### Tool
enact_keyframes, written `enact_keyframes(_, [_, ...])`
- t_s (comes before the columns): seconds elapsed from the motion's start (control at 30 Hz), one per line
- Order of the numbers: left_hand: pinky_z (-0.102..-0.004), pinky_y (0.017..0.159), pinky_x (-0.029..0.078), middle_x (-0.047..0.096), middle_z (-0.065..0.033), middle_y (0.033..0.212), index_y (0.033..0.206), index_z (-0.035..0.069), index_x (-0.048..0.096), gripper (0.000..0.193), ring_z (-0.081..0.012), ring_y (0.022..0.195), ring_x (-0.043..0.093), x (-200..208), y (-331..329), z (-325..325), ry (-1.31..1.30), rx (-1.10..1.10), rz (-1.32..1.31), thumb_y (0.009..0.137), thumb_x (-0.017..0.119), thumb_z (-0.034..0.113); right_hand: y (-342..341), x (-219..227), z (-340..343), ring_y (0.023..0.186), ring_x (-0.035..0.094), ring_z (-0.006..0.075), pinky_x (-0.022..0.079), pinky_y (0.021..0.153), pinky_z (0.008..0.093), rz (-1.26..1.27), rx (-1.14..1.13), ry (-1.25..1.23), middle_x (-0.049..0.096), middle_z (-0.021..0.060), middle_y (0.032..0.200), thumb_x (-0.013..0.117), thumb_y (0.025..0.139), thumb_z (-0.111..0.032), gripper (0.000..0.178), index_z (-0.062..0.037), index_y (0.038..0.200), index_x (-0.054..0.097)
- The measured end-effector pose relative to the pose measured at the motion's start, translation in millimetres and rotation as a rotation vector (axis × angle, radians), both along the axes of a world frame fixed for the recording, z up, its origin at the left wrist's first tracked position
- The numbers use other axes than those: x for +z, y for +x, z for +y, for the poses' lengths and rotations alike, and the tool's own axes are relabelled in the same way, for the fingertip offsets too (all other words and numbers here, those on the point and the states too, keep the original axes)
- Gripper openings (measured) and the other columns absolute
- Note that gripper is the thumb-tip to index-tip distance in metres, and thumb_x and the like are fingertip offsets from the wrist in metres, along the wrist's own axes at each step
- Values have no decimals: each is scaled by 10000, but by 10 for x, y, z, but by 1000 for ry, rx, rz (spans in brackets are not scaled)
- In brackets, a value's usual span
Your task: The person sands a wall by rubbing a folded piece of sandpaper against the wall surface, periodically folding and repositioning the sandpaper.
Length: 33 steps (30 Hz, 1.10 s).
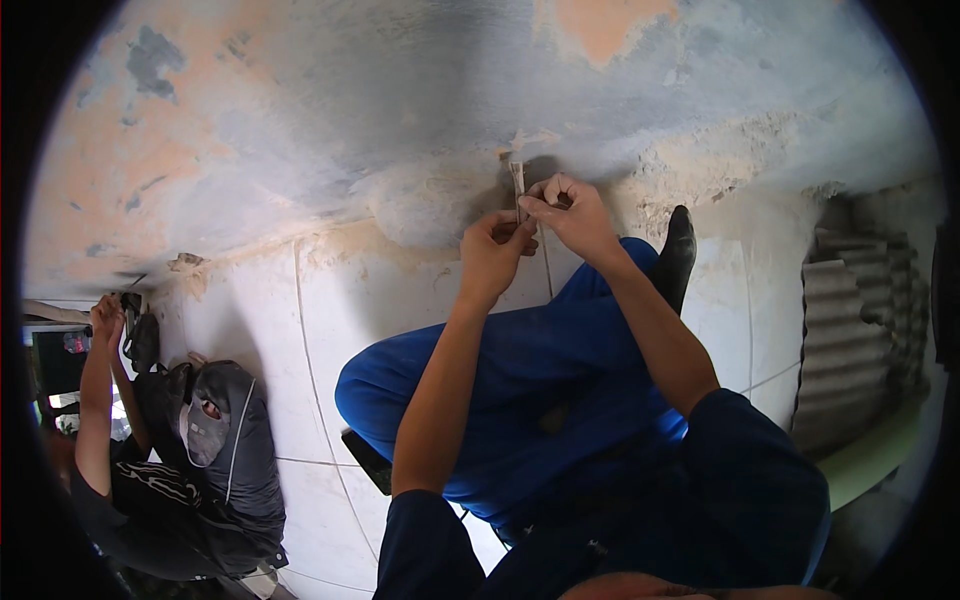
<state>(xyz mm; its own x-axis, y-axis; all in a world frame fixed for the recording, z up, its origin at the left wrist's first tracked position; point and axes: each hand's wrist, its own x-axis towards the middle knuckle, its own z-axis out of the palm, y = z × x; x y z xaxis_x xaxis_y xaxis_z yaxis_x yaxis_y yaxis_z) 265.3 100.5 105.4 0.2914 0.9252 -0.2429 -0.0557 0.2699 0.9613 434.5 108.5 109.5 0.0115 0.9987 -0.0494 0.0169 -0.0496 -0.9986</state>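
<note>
A thin, pale strip [517, 180], perhaps a bundle of wires, stands out from the foot of the patchy wall. My left hand [495, 252] is closed around its near end, thumb and fingers pressed together. Just to the right, my right hand [572, 212] pinches at the same strip from the side, its fingers curled. The two hands almost meet there. Between the fingertips the strip's lower end is hidden, and its exact kind is too small to make out.
The plastered wall [420, 110] has a broken, crumbling edge [690, 165] along the tiled floor [350, 290]. At the left sits a co-worker [140, 490] with raised hands [107, 320]. Corrugated grey sheets [850, 330] and a pale green tube [870, 455] lie at the right.
</note>
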Motion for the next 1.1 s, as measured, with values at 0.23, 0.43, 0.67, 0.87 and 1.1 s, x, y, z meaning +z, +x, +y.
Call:
enact_keyframes(0.23, [-291,696,603,737,-134,888,1051,-75,666,205,-179,768,736,-81,-5,13,72,61,64,964,704,107,-61,47,-51,1072,646,185,541,887,347,-132,-6,14,645,185,1206,826,868,-217,431,0,1136,568])
enact_keyframes(0.43, [-298,689,605,732,-141,869,1044,-76,661,207,-184,749,734,-93,37,10,55,67,27,959,713,105,12,47,-31,1165,607,235,547,929,377,17,69,-112,611,180,1264,852,839,-255,721,14,1397,483])
enact_keyframes(0.67, [-304,685,607,731,-145,862,1023,-74,660,204,-184,746,734,-86,49,9,61,63,78,955,721,109,25,-54,13,1156,606,246,543,938,375,97,29,46,603,169,1251,817,869,-199,541,15,1300,569])
enact_keyframes(0.87, [-304,683,607,735,-142,835,996,-69,658,196,-182,735,736,-98,46,13,80,78,83,946,728,107,18,10,26,1156,597,229,531,957,370,104,-15,-10,596,153,1284,800,878,-164,310,32,1087,682])
enact_keyframes(1.1, [-297,693,599,728,-134,848,1001,-61,657,205,-179,751,731,-124,14,8,112,74,141,939,741,114,-38,99,-41,1120,608,227,542,937,364,236,-24,-140,585,153,1334,809,887,-211,589,39,1350,544])
